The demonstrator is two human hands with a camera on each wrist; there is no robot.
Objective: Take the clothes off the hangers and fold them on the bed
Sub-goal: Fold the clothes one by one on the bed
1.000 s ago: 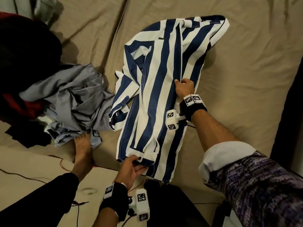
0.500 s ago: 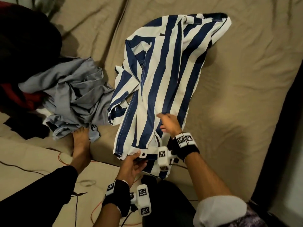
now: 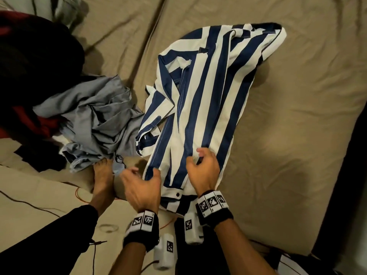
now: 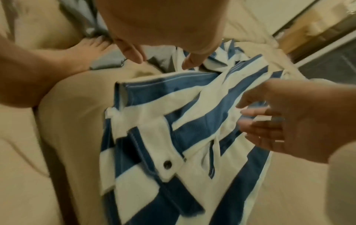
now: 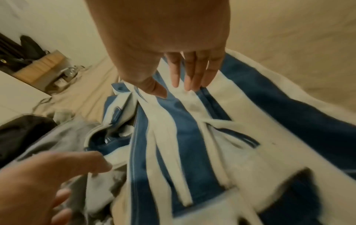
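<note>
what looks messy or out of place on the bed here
The striped garment lies skewed and bunched, one part crumpled along its left edge. Beside it a grey garment sits in a rumpled heap, unfolded, with a bare foot touching its near edge.

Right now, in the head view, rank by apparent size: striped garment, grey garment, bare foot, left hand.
1. striped garment
2. grey garment
3. bare foot and left hand: alike, and the hand is nearer the camera, so unranked.

The scene is viewed from above by the head camera, tilted down at the tan-sheeted bed [image 3: 288, 126]. Each wrist view is taken close, along its own fingers. The blue-and-white striped cloth garment [image 3: 202, 108] is shared by all three.
</note>
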